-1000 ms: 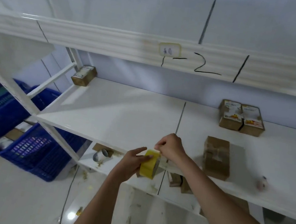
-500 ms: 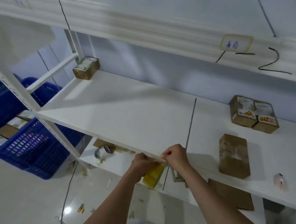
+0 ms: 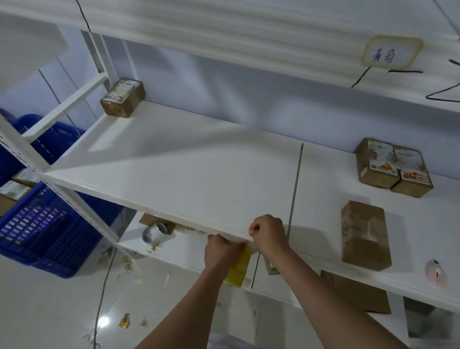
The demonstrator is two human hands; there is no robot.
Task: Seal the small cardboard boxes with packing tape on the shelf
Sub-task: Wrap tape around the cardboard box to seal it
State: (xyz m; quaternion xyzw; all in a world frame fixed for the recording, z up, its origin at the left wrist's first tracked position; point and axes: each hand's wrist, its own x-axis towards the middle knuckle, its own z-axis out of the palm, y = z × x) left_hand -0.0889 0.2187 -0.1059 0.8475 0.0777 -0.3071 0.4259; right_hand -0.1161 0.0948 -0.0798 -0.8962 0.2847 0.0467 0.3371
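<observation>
My left hand (image 3: 220, 250) grips a yellowish roll of packing tape (image 3: 238, 267) just below the front edge of the white shelf (image 3: 194, 169). My right hand (image 3: 266, 233) pinches the tape's free end at that edge, touching the left hand. A plain small cardboard box (image 3: 365, 234) lies on the shelf to the right of my hands. Two labelled boxes (image 3: 392, 168) stand side by side at the back right. Another labelled box (image 3: 122, 97) sits in the far left corner.
A small pinkish object (image 3: 436, 271) lies at the shelf's right front. Blue plastic crates (image 3: 28, 206) with packets stand on the floor at left. On the lower shelf are a tape roll (image 3: 155, 232) and flat cardboard (image 3: 355, 292). Scraps litter the floor.
Both hands dropped from above the shelf edge to just at and below it, and the tape roll now hangs under the edge. The view shifted left, so the boxes appear further right.
</observation>
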